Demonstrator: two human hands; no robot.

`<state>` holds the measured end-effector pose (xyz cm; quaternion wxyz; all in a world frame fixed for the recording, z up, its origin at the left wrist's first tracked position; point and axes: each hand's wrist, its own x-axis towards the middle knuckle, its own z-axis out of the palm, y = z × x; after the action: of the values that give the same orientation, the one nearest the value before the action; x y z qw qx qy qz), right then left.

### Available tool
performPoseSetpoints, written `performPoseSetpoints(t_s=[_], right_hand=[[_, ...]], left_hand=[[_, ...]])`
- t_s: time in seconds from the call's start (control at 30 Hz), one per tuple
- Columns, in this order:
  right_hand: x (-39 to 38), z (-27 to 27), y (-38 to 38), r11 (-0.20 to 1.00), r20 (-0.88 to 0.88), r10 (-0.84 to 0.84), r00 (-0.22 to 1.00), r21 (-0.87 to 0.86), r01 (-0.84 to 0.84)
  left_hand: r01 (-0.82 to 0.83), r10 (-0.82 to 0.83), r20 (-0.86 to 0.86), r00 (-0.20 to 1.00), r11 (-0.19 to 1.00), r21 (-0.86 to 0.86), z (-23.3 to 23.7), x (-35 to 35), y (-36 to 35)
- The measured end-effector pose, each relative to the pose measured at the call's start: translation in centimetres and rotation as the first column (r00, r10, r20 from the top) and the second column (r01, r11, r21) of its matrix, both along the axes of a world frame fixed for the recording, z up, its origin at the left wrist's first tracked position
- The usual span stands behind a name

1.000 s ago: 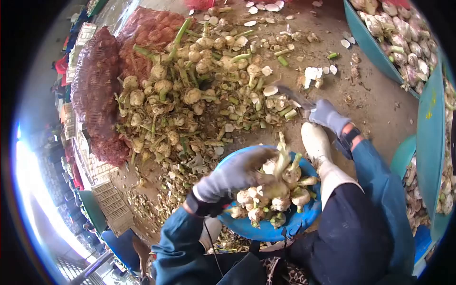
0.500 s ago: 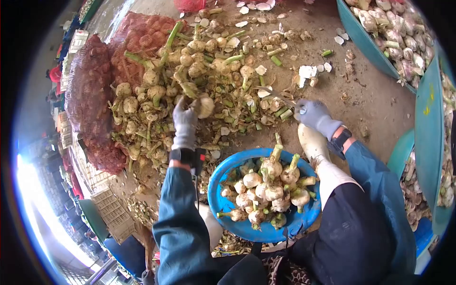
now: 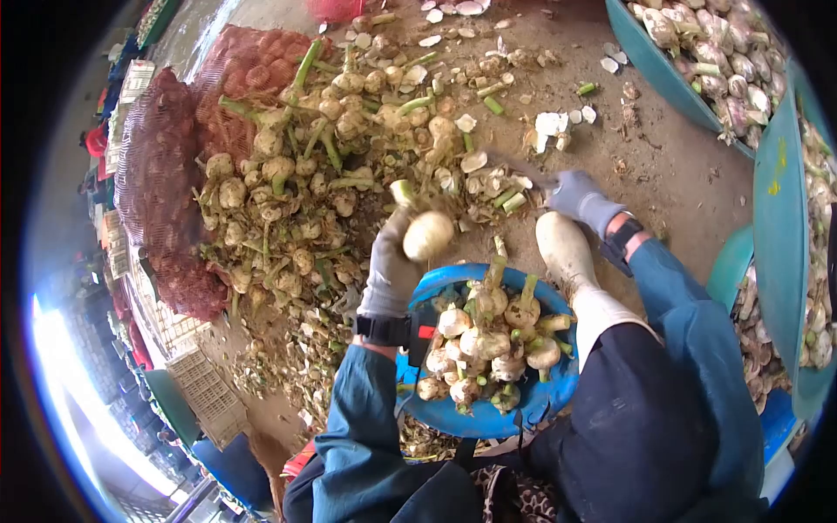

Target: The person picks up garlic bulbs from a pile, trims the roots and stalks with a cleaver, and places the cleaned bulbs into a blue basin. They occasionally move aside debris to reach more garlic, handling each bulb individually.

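My left hand (image 3: 390,268), in a grey glove, grips a garlic bulb (image 3: 428,236) with a cut green stem stub pointing up. The bulb is pale and slightly blurred, just above the far left rim of a blue basin (image 3: 462,427). Inside the basin lie several stemmed garlic bulbs (image 3: 486,342). Over the floor to the right, my gloved right hand (image 3: 582,200) is closed around a knife, whose blurred blade (image 3: 521,167) points left toward the heap. Beyond my left hand spreads a heap of untrimmed garlic (image 3: 279,170) with stems and scraps.
Red mesh sacks (image 3: 157,192) stand behind the heap at left. Teal tubs (image 3: 780,218) of garlic line the right side. White peel pieces (image 3: 549,126) and cut stems (image 3: 493,105) litter the floor. A white boot (image 3: 562,248) is beside the basin; crates (image 3: 205,392) stand at left.
My left hand has come from the heap toward me and right, bringing the garlic bulb near the basin rim. My right hand stays nearly in place with the knife.
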<state>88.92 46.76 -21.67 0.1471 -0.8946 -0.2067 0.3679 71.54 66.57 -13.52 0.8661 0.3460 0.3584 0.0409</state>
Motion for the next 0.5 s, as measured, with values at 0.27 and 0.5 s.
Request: performPoseSetpoints(t_s=[0.27,0.5], right_hand=[[-4.7,4.7,3.6,0.773,0.366,0.327,0.872,0.427,-0.469],[-5.8,5.1,5.4,0.749,0.427,0.295,0.854,0.451,-0.485]], left_hand=[[-0.178,0.374,0.179,0.910,0.743,-0.645,-7.6,-0.7,-1.1],[-0.487,0.493,-0.118,0.862,0.740,-0.463,-7.2,-0.2,-3.4]])
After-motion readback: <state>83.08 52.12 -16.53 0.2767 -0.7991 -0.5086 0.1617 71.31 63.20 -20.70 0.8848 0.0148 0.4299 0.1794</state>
